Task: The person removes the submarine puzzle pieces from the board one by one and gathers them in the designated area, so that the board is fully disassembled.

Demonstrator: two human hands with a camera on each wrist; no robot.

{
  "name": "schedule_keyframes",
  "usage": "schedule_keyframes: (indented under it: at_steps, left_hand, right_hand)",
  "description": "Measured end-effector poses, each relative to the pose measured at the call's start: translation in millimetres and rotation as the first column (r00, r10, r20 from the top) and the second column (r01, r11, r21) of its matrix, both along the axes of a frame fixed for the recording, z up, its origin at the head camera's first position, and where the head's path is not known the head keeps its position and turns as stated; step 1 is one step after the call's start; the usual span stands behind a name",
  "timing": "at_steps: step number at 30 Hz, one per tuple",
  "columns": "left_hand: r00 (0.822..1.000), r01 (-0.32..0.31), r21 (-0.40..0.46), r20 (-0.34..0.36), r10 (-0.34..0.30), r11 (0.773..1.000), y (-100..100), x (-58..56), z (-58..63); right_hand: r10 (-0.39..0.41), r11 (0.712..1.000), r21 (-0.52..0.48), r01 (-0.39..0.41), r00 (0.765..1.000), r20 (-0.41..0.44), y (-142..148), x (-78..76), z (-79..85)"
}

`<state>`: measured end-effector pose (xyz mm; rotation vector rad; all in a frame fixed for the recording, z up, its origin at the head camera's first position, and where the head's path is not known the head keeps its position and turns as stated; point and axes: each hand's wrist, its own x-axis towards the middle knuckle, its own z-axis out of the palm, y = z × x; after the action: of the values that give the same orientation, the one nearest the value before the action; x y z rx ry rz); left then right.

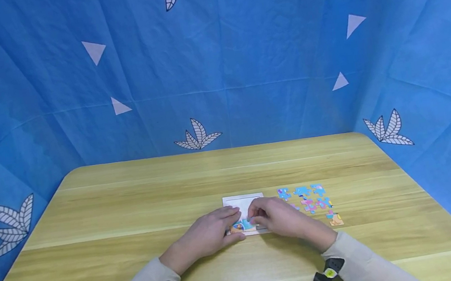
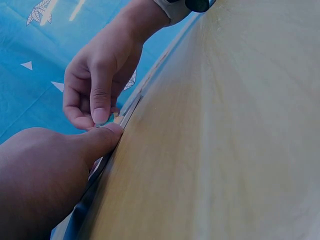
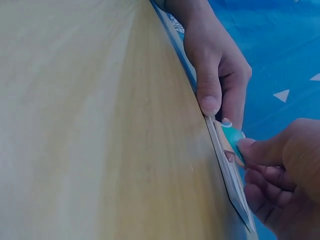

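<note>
A white puzzle tray (image 1: pixel 243 198) lies flat on the table. Along its near side are joined jigsaw pieces (image 1: pixel 237 227) with a coloured picture. My left hand (image 1: pixel 210 232) rests at the tray's left side, fingers stretched over it and thumb along the near edge. From the right, my right hand (image 1: pixel 278 215) reaches over the tray. Its thumb and forefinger pinch a teal and tan jigsaw piece (image 3: pixel 233 136), tilted up at the tray in the right wrist view. The fingers partly hide this piece in the head view.
Several loose jigsaw pieces (image 1: pixel 318 189) in blue, pink and tan lie right of the tray. One tan piece (image 1: pixel 335 220) is nearest the front. The wooden table (image 1: pixel 129 198) ends at a blue curtain (image 1: pixel 221 53) behind it.
</note>
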<state>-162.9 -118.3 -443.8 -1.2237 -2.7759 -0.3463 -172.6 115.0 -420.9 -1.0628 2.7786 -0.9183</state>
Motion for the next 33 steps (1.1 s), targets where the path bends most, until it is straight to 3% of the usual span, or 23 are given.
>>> schedule_keyframes:
  at_steps: [20,33]
  left_hand:
    - [0.999,-0.026,-0.035,0.031,0.027,0.999,2,1.4,0.4]
    - [1.000,-0.023,-0.034,0.011,0.024,0.999,0,1.7,2.2]
  right_hand:
    - [-0.004,0.999,-0.031,0.007,0.996,0.087,27,-1.5,15.5]
    - [-0.043,0.998,-0.049,0.050,0.990,0.131,57,-1.3,19.4]
